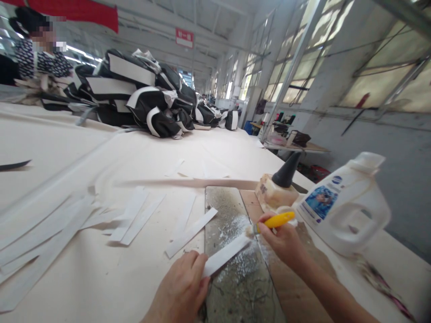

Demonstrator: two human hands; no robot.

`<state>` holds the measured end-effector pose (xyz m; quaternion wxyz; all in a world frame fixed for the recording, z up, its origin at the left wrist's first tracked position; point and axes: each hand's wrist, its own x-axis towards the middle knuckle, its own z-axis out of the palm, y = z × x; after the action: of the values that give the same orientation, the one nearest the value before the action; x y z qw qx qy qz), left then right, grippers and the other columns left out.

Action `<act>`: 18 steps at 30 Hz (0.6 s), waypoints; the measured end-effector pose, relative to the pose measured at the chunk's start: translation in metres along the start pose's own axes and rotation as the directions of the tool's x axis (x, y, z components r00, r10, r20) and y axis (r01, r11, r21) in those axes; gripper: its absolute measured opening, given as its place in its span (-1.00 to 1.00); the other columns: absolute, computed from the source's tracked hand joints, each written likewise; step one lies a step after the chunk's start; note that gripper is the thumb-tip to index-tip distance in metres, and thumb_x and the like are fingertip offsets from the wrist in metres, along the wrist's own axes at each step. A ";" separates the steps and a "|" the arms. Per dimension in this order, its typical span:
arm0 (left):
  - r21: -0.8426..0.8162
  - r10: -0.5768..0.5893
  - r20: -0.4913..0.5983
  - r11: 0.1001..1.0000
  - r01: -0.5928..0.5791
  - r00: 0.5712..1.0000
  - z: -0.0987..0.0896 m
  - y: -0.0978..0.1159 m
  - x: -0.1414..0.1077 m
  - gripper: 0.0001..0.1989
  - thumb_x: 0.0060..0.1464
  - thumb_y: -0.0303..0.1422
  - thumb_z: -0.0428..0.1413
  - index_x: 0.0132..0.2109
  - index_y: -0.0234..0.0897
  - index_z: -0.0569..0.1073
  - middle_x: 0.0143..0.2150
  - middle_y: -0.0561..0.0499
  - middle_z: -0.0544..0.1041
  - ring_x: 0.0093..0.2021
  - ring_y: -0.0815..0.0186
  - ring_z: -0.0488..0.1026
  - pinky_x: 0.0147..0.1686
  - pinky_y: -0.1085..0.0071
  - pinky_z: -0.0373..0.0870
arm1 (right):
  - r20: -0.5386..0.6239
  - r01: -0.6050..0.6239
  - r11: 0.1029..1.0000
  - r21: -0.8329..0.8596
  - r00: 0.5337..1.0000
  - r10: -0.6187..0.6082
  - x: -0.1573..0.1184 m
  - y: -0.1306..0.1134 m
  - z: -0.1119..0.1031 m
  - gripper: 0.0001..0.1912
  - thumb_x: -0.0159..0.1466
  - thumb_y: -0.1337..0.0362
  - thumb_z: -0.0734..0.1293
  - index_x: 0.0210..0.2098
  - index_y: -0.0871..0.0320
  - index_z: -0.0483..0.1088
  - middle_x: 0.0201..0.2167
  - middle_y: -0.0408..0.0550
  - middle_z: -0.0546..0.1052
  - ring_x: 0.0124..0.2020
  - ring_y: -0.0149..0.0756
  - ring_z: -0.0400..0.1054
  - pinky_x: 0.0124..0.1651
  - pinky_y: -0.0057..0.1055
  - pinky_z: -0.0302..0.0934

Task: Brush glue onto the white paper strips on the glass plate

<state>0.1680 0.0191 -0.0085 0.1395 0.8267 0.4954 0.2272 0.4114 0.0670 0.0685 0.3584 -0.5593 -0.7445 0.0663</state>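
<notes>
My left hand (184,283) is closed on the near end of a white strip (227,256), which lies slanted across a glue-spattered board (220,202). In my right hand (281,242) is a paintbrush (276,220) with a yellow handle. Its bristles touch the strip's far end or the board right beside it; I cannot tell which. White wet-looking smears surround the strip on the board. Another white strip (191,233) rests with one end on the board's left edge. A piece of brown cardboard (286,287) lies under my right forearm.
Several loose white strips (50,242) lie on the left of the cloth-covered table (111,287). A white jug (350,206) and a squat container (274,193) with a black cone (286,170) stand right. Black-and-white sewn pieces (141,94) are heaped behind; a person (40,58) is at far left.
</notes>
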 end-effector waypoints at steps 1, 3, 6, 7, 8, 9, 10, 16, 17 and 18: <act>0.001 0.001 -0.001 1.000 -0.001 1.000 0.000 0.000 0.000 -0.73 0.06 -0.56 -0.08 -0.10 -0.33 0.37 -0.16 -0.14 0.39 -0.14 0.16 0.36 -0.11 0.16 0.37 | 0.065 0.035 0.996 0.077 0.997 -0.040 -0.005 -0.008 0.005 -0.82 0.17 0.20 0.19 -0.40 0.16 0.34 -0.48 -0.08 0.44 -0.42 -0.25 0.34 -0.34 -0.38 0.20; 0.001 -0.005 -0.008 1.000 0.005 1.000 0.001 -0.001 0.001 -0.73 0.06 -0.56 -0.08 -0.09 -0.33 0.36 -0.16 -0.14 0.39 -0.13 0.16 0.35 -0.11 0.16 0.36 | 0.204 0.049 0.981 0.189 0.975 -0.089 -0.011 -0.017 0.016 -0.83 0.18 0.22 0.19 -0.38 0.15 0.35 -0.47 -0.10 0.44 -0.41 -0.28 0.35 -0.33 -0.41 0.21; -0.019 -0.031 -0.034 0.999 0.030 0.999 0.001 0.000 0.000 -0.75 0.03 -0.57 -0.05 -0.13 -0.31 0.38 -0.19 -0.11 0.40 -0.15 0.17 0.36 -0.12 0.18 0.37 | 0.212 -0.033 0.992 0.122 0.977 0.007 -0.004 0.001 0.017 -0.82 0.11 0.19 0.19 -0.45 0.15 0.35 -0.54 -0.12 0.43 -0.47 -0.25 0.35 -0.40 -0.39 0.21; -0.028 -0.035 -0.051 0.999 0.034 0.998 0.001 0.001 -0.001 -0.75 0.01 -0.57 -0.04 -0.15 -0.30 0.38 -0.20 -0.09 0.40 -0.17 0.19 0.36 -0.13 0.20 0.38 | 0.149 -0.061 0.996 0.059 0.987 0.052 0.001 0.011 0.012 -0.80 0.08 0.16 0.19 -0.49 0.15 0.34 -0.57 -0.11 0.43 -0.49 -0.23 0.35 -0.41 -0.37 0.20; -0.035 -0.033 -0.078 0.999 0.030 0.996 0.001 0.001 -0.001 -0.75 -0.01 -0.58 -0.02 -0.17 -0.30 0.38 -0.21 -0.08 0.40 -0.18 0.20 0.36 -0.14 0.23 0.38 | 0.083 -0.074 0.997 -0.015 0.994 0.075 0.007 0.021 0.005 -0.77 0.06 0.12 0.20 -0.49 0.15 0.34 -0.57 -0.10 0.44 -0.48 -0.19 0.36 -0.39 -0.33 0.20; -0.037 -0.021 -0.118 0.999 0.017 0.993 0.001 0.000 0.000 -0.75 -0.03 -0.59 -0.01 -0.18 -0.30 0.38 -0.22 -0.07 0.40 -0.19 0.21 0.36 -0.15 0.25 0.39 | 0.019 -0.097 0.993 -0.070 0.995 0.098 0.012 0.029 -0.002 -0.73 0.05 0.07 0.20 -0.47 0.14 0.36 -0.56 -0.09 0.45 -0.47 -0.15 0.37 -0.37 -0.30 0.21; -0.032 -0.002 -0.170 0.999 -0.004 0.986 0.000 -0.001 0.001 -0.75 -0.05 -0.59 0.00 -0.18 -0.30 0.37 -0.22 -0.06 0.40 -0.20 0.22 0.36 -0.15 0.26 0.39 | -0.045 -0.117 0.988 -0.104 0.993 0.112 0.017 0.035 -0.011 -0.68 0.05 0.02 0.20 -0.43 0.14 0.38 -0.52 -0.07 0.48 -0.43 -0.11 0.39 -0.35 -0.28 0.21; 0.154 -0.034 -0.443 0.981 0.113 0.896 -0.029 -0.036 0.015 -0.80 0.05 -0.49 0.02 -0.12 -0.31 0.32 -0.21 -0.05 0.40 -0.17 0.27 0.36 -0.13 0.36 0.36 | -0.230 -0.073 0.993 -0.093 0.972 0.050 0.014 0.034 -0.033 -0.60 0.08 -0.14 0.21 -0.38 0.05 0.39 -0.52 -0.11 0.47 -0.48 -0.17 0.38 -0.40 -0.33 0.24; 0.210 -0.088 -0.449 0.957 0.200 0.889 -0.036 -0.045 0.016 -0.80 0.08 -0.46 0.02 -0.10 -0.31 0.32 -0.20 -0.05 0.40 -0.15 0.28 0.36 -0.11 0.37 0.35 | -0.249 -0.058 0.994 -0.096 0.968 0.033 0.011 0.033 -0.031 -0.60 0.08 -0.14 0.22 -0.38 0.05 0.39 -0.54 -0.12 0.47 -0.51 -0.18 0.37 -0.43 -0.34 0.23; 0.262 -0.145 -0.451 0.922 0.286 0.880 -0.043 -0.053 0.017 -0.81 0.11 -0.44 0.01 -0.09 -0.33 0.32 -0.19 -0.07 0.40 -0.14 0.27 0.36 -0.10 0.37 0.34 | -0.268 -0.042 0.994 -0.099 0.963 0.014 0.010 0.032 -0.029 -0.61 0.09 -0.13 0.22 -0.38 0.05 0.40 -0.55 -0.12 0.46 -0.53 -0.19 0.36 -0.46 -0.35 0.22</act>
<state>0.1131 0.0593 0.0081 -0.0827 0.7078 0.6341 0.3002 0.4530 0.0784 0.0782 0.4248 -0.5916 -0.6839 -0.0431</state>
